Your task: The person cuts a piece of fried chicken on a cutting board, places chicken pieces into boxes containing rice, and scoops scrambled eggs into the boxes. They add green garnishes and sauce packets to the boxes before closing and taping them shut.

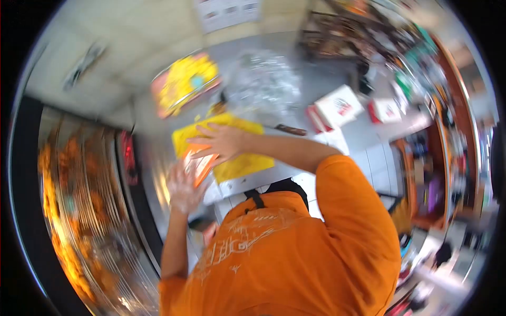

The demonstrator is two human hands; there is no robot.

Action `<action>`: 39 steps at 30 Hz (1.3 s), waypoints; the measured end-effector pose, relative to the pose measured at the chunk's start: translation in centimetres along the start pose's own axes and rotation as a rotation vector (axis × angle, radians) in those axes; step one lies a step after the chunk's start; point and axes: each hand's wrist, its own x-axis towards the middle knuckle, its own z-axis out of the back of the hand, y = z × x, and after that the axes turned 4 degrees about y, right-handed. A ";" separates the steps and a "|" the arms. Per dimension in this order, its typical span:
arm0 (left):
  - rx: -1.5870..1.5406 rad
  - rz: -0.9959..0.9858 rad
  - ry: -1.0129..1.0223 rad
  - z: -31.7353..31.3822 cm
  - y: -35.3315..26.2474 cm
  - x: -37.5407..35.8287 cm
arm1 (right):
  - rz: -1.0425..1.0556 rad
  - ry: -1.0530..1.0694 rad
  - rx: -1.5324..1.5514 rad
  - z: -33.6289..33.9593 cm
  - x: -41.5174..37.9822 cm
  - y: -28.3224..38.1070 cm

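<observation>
An orange packet or small carton with a white printed face (198, 162) is tilted at the left edge of a yellow cutting board (245, 169). Across its upper side lies my right hand (224, 141), fingers spread and touching it. My left hand (185, 188), in what looks like a clear plastic glove, has its fingers stretched out against the packet's left side. Motion blurs the left fingertips, and the right hand covers part of the packet. A knife with a dark brown handle (291, 129) lies just right of the board.
Behind the board are a tray of yellow food pieces (191, 79) and a heap of clear plastic bags (266, 87). White and red boxes (340, 108) stand to the right. A glass cabinet with fried food on racks (87, 210) fills the left side. Shelves line the far right.
</observation>
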 end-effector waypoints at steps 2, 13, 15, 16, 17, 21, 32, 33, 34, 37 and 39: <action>0.090 0.027 0.001 1.3 -0.9 1.1 | -0.420 -0.238 0.005 2.9 -4.5 0.0; -0.266 -0.285 -0.098 1.3 -12.5 18.6 | -2.077 -1.049 0.432 23.5 -47.6 -11.8; -0.316 -0.382 -0.082 1.6 -16.9 24.0 | -2.033 -0.956 0.679 23.3 -49.3 -14.8; -0.339 -0.420 -0.061 2.0 -19.3 26.2 | -2.046 -0.900 0.796 23.3 -49.8 -15.5; -0.354 -0.462 -0.080 2.6 -21.9 28.7 | -2.049 -0.845 0.911 23.9 -50.0 -15.9; -0.510 -0.619 -0.039 -0.5 -30.4 38.2 | -1.778 -1.106 1.080 25.3 -48.2 -13.3; -0.654 -0.636 -0.016 -4.6 -38.3 46.3 | -1.826 -0.289 -0.184 19.5 -47.2 -8.9; -0.650 -0.604 -0.043 -3.0 -37.0 44.7 | -1.783 -0.258 -0.211 20.7 -47.4 -9.1; -0.644 -0.564 -0.009 -1.2 -35.3 42.7 | -1.711 -0.199 -0.285 22.7 -46.6 -8.3; -0.487 -0.286 0.051 2.4 -26.5 32.1 | -1.350 -0.251 -0.241 27.2 -40.1 -7.2; -0.332 0.085 0.197 3.6 -18.7 24.0 | -1.109 -0.304 -0.138 28.7 -31.8 -6.2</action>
